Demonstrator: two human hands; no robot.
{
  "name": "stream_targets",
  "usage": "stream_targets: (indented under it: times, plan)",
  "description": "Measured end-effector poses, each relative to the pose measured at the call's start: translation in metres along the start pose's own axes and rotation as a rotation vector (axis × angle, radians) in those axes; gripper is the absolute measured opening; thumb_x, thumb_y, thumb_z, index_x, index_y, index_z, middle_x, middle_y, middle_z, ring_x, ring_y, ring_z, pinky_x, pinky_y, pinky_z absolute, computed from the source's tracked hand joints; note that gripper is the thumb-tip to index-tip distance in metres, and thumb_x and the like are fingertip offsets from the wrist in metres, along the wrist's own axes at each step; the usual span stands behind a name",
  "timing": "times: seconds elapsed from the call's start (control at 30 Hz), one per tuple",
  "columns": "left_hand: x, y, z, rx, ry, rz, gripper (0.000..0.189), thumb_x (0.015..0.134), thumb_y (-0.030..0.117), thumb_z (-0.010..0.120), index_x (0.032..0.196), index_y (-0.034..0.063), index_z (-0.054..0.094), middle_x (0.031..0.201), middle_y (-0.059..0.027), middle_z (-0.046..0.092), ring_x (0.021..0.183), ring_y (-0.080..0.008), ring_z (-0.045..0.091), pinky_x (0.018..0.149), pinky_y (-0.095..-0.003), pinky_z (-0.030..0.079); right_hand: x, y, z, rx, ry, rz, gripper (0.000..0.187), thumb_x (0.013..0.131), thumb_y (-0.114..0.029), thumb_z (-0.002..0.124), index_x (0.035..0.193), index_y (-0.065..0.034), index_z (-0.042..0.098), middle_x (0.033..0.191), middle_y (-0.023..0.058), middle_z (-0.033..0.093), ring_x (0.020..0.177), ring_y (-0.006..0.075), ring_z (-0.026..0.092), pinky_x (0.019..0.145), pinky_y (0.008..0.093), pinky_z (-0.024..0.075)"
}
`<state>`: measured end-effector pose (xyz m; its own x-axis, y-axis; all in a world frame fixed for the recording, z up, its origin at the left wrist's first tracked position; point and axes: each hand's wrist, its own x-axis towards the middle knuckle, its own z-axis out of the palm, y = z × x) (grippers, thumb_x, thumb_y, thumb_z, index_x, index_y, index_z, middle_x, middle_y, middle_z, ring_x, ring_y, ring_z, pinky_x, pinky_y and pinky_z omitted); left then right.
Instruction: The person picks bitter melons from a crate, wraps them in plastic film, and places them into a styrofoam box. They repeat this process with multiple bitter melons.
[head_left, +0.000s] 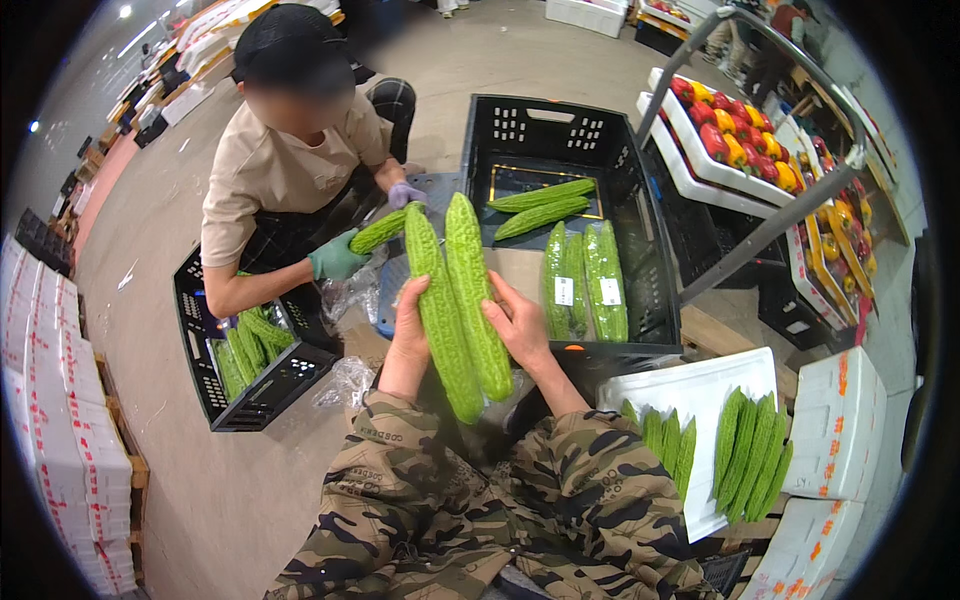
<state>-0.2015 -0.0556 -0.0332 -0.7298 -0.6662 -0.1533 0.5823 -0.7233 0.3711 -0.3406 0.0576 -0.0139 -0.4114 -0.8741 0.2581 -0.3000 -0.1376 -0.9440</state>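
Observation:
Two long bitter melons are held up side by side before me. My left hand (411, 322) grips the left bitter melon (442, 322) along its outer side. The right bitter melon (476, 300) rests in my right hand (517, 319), thumb on its near face. Behind them stands a large black plastic crate (555, 349). Inside it lie two loose bitter melons (544, 206) and two clear-wrapped packs of bitter melons (585, 285) with white labels. A white foam lid (709, 450) at my right carries several more bitter melons (750, 450).
A gloved co-worker (300, 165) crouches at the left, holding a bitter melon (377, 231). Beside them, a smaller black crate (259, 401) contains more melons. Clear plastic wrap (343, 382) lies on the floor. A grey metal handle (772, 225) rises near foam boxes of bell peppers (739, 135).

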Motion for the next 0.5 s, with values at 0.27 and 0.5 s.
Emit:
stream_targets:
  times: [0.27,0.5]
  plan:
    - [-0.004,-0.001,0.012,-0.043,-0.106,-0.071,0.051,0.087,0.028,0.057,0.129,0.0002,0.049,0.122,-0.0160,0.059,0.110,-0.0291,0.058,0.098,-0.0412,0.046,0.000,0.001,-0.001,0.075,-0.027,0.107,0.051,0.090,-0.013,0.059,0.137,0.0000,0.046,0.095,0.0065,0.065,0.075,0.0076,0.059,0.067,0.0231,0.0477]
    - [-0.012,0.001,0.031,-0.094,-0.134,-0.083,0.051,0.087,0.026,0.056,0.130,-0.0019,0.049,0.123,-0.0190,0.059,0.106,-0.0296,0.061,0.092,-0.0421,0.050,-0.002,0.006,-0.002,-0.138,-0.019,0.005,0.050,0.089,-0.018,0.061,0.135,-0.0006,0.049,0.108,0.0130,0.067,0.089,0.0175,0.064,0.077,0.0309,0.0503]
